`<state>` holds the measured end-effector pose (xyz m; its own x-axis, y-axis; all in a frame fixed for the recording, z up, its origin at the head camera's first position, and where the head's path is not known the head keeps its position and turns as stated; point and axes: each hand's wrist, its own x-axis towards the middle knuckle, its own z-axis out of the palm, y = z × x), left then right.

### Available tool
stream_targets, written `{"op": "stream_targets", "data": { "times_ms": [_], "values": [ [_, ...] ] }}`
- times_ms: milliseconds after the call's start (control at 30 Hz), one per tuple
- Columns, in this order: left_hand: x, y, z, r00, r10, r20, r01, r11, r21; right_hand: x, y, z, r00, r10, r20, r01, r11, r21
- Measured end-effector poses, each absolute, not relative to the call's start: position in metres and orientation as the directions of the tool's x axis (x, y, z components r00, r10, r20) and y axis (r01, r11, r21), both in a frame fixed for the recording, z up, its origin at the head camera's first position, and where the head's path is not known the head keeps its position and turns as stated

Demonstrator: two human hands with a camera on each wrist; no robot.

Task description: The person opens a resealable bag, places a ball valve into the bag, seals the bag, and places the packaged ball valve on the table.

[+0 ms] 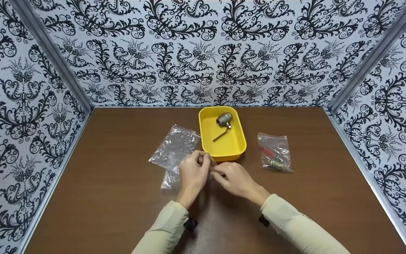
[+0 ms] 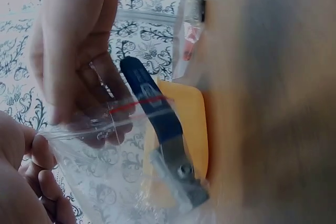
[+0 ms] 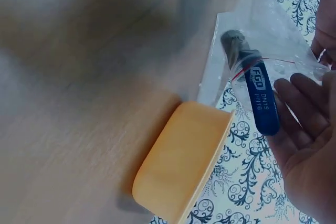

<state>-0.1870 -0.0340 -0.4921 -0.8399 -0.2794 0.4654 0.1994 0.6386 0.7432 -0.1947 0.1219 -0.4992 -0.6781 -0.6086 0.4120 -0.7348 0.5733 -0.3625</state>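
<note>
A clear zip bag (image 2: 94,169) with a red line along its mouth hangs between the two hands. Inside it sits the metal body of a ball valve (image 3: 257,85), and its blue lever pokes out through the bag's mouth. My left hand (image 1: 193,173) pinches the bag's edge at one side of the mouth. At the same rim, my right hand (image 1: 236,179) grips the bag between thumb and fingers, with its fingers beside the blue lever. From the head view, the hands mostly hide both bag and valve.
Just beyond the hands stands a yellow tray (image 1: 242,145) holding another metal ball valve (image 1: 224,120). To its left lie flattened clear bags (image 1: 176,144) on the brown table (image 1: 111,197). On the right lies a zip bag (image 1: 274,151) containing a red-handled metal fitting. Patterned walls enclose the table.
</note>
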Motion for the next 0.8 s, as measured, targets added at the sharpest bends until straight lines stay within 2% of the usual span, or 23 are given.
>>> {"op": "stream_targets", "data": {
  "times_ms": [100, 300, 567, 800],
  "values": [
    [-0.188, -0.035, -0.490, -0.845, -0.291, 0.449, 0.192, 0.618, 0.762, -0.192, 0.123, -0.502, -0.681, -0.611, 0.402, -0.732, 0.585, -0.350],
    [-0.191, -0.039, -0.490, -0.875, -0.309, 0.373, 0.163, 0.536, 0.828, -0.191, 0.122, -0.504, -0.733, -0.548, 0.403, -0.676, 0.651, -0.345],
    [-0.195, -0.044, -0.490, -0.876, -0.331, 0.349, 0.148, 0.505, 0.850, -0.194, 0.125, -0.482, -0.670, -0.540, 0.509, -0.727, 0.614, -0.307],
    [-0.193, -0.042, -0.486, -0.894, -0.312, 0.321, 0.146, 0.476, 0.867, -0.191, 0.128, -0.476, -0.697, -0.512, 0.502, -0.706, 0.613, -0.354]
  ]
}}
